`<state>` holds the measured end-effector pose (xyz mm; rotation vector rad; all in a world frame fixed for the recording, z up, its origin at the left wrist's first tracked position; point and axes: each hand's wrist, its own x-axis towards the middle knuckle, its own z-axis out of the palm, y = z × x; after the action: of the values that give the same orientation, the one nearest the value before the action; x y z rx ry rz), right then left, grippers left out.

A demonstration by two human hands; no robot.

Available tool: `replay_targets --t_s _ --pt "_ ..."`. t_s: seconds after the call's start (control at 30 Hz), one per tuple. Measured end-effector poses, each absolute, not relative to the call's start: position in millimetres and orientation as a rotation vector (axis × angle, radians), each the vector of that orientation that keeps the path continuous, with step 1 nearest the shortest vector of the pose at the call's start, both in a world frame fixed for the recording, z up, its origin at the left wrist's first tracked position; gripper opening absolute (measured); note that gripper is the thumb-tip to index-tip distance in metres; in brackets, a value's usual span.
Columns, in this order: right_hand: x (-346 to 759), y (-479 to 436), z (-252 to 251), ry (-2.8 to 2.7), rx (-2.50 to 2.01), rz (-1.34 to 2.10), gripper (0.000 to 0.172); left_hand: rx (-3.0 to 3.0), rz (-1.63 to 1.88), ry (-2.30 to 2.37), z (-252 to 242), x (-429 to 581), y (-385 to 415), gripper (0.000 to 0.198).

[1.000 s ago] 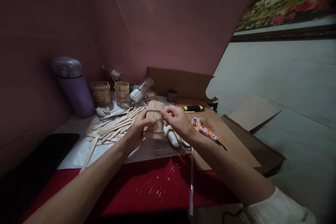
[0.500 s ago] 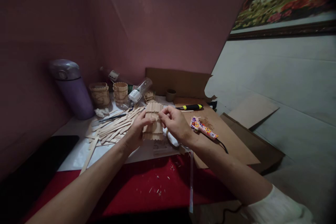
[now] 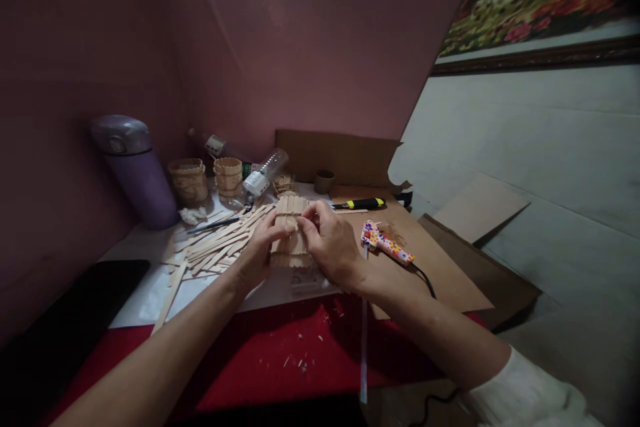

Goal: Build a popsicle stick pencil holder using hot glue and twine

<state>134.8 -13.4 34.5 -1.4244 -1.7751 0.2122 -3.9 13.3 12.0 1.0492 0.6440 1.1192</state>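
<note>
A small wooden-stick cup [image 3: 291, 250] is held up over the white paper, with raised bands around it. My left hand [image 3: 259, 247] grips its left side, the thumb lying across its front. My right hand [image 3: 330, 243] is at its right side, thumb and bent index finger pressed together against the upper front; whatever may be pinched there is too small to tell. Loose flat wooden sticks [image 3: 220, 247] lie in a pile left of the cup. To the right, a flower-patterned glue gun [image 3: 387, 245] rests on a brown board [image 3: 435, 273].
At the back left stand a purple bottle [image 3: 137, 177] and two wooden cups [image 3: 189, 181]. A clear plastic bottle [image 3: 265, 173] leans behind the sticks. A yellow-black cutter [image 3: 365, 203] lies near a small brown pot [image 3: 324, 180]. Wood scraps dot the red cloth [image 3: 280, 360].
My right hand has turned and shifted slightly inward, and its fingers now cover more of the cup's right side. My left hand keeps its hold.
</note>
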Motion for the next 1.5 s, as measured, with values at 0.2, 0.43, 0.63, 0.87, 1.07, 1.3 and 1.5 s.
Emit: replay_targets --t_s 0.2,0.43,0.63,0.87,1.07,1.3,1.5 --pt "136 -17 35 -1.778 -1.400 0.234 0.012 1.016 1.078 0.635 13 -4 13 0.045" --pt "139 -21 31 -1.776 -1.372 0.228 0.008 0.990 1.055 0.609 12 -6 13 0.044" --pt "143 -16 36 -1.863 -1.381 0.211 0.003 0.998 1.066 0.613 12 -6 12 0.040" --pt "159 -3 34 -1.875 -1.328 0.547 0.014 0.960 1.101 0.651 11 -6 18 0.044" --pt "168 21 29 -2.050 -1.762 0.246 0.014 0.882 1.276 0.714 16 -14 28 0.040" --pt "146 35 14 -2.299 -1.786 0.205 0.011 0.842 1.322 0.715 21 -17 29 0.040" --pt "209 11 33 -2.130 -1.927 0.014 0.032 0.837 1.274 0.674 18 -16 28 0.041"
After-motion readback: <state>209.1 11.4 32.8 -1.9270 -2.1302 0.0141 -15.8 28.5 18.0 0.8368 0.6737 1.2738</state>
